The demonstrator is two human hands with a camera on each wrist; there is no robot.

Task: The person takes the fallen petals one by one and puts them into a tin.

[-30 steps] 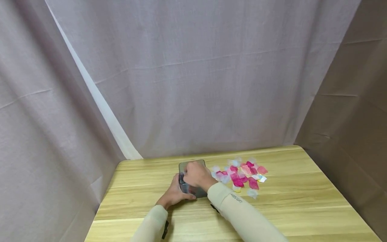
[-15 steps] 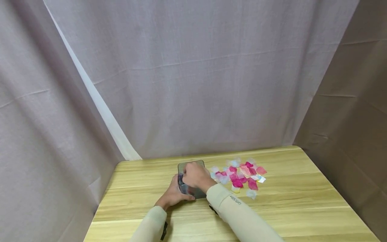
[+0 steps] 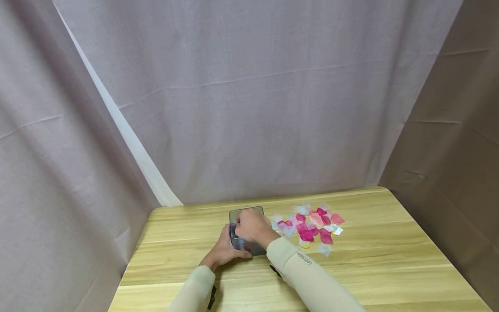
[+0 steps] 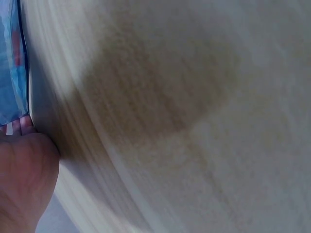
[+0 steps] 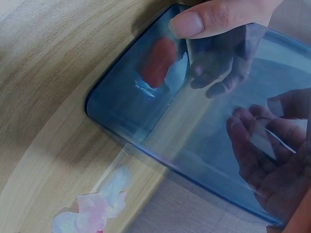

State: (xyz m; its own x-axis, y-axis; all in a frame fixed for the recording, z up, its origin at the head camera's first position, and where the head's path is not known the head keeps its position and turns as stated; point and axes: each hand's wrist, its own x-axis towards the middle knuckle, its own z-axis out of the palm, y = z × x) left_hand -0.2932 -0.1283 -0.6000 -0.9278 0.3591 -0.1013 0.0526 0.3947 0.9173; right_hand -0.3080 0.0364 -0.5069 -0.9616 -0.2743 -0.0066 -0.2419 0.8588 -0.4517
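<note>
Here, curtains (image 3: 273, 108) back a wooden table (image 3: 175, 242); left fingers (image 3: 225, 234) grip a container (image 5: 131, 114), right fingers' (image 3: 244, 225) hold unclear.

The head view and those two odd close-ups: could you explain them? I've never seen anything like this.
There is no machine here: these are a person's own bare hands. A camera worn on the head takes the wide picture; one on each wrist takes the close-ups, and the left one catches mostly tabletop. On the table lie pink, white and pale blue petals, with a greyish curtain behind. The left hand grips a see-through container, and the right hand seems to reach into its open top. A red patch showing at the container may be another petal. Whether the right hand holds anything is hard to tell.
</note>
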